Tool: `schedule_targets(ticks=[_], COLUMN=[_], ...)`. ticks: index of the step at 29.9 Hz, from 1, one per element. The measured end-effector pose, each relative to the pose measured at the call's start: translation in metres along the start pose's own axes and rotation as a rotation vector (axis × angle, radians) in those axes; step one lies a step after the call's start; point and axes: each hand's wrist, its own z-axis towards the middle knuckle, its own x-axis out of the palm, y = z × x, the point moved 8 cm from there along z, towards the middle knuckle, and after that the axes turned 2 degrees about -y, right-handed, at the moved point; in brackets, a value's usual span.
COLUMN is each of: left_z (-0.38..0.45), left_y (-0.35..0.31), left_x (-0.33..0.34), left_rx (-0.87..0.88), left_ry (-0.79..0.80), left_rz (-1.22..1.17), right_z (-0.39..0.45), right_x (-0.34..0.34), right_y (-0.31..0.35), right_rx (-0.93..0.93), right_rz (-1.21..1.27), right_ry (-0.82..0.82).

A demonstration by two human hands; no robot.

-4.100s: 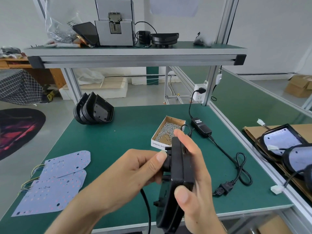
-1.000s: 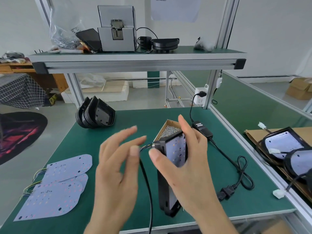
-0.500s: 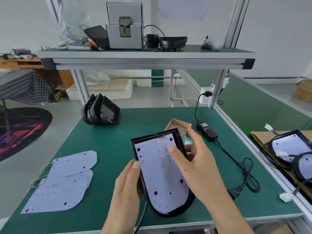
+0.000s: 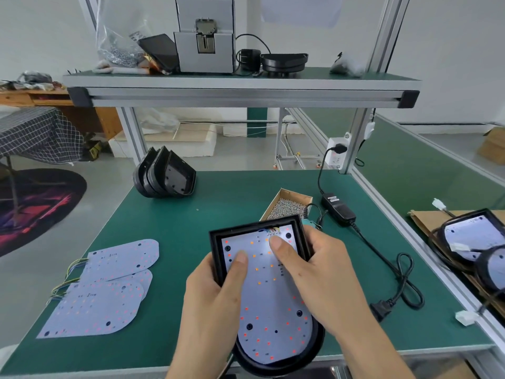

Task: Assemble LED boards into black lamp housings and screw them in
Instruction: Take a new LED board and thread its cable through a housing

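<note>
A black lamp housing (image 4: 216,239) lies face up in front of me over the green bench's near edge, with a white LED board (image 4: 273,318) seated inside it. My left hand (image 4: 213,302) grips the housing's left side, thumb pressing on the board. My right hand (image 4: 319,274) grips the right side, its thumb pressing near the board's top wires. Loose LED boards (image 4: 109,291) with coloured wires lie at the left. A cardboard box of screws (image 4: 287,207) sits just beyond the housing. Empty housings (image 4: 164,177) stand stacked at the back left.
A black power adapter (image 4: 338,209) and its coiled cable (image 4: 404,285) trail along the right of the green bench (image 4: 191,214). Finished lamps (image 4: 475,239) rest on cardboard on the adjoining bench to the right. An overhead shelf (image 4: 240,87) carries a grey machine.
The housing went from upright on its edge to lying flat, board up. Both hands closed on its sides, and both thumbs now press on the board.
</note>
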Motion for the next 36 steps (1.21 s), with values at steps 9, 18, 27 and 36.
schedule_targets(ticks=[9, 18, 27, 36], left_z=[0.000, 0.008, 0.010, 0.005], left_y=[-0.021, -0.032, -0.020, -0.036], left_x=[-0.007, 0.023, 0.024, 0.020], left_rx=[0.183, 0.236, 0.291, 0.463], left_ry=[-0.046, 0.418, 0.419, 0.348], left_rz=[0.068, -0.028, -0.216, -0.130], right_z=[-0.002, -0.008, -0.019, -0.029], right_x=[-0.009, -0.007, 0.000, 0.003], right_y=[-0.001, -0.001, -0.005, 0.000], right_rx=[0.063, 0.193, 0.354, 0.431], right_rz=[0.102, 0.273, 0.463, 0.636], right_ry=[-0.009, 0.064, 0.159, 0.203])
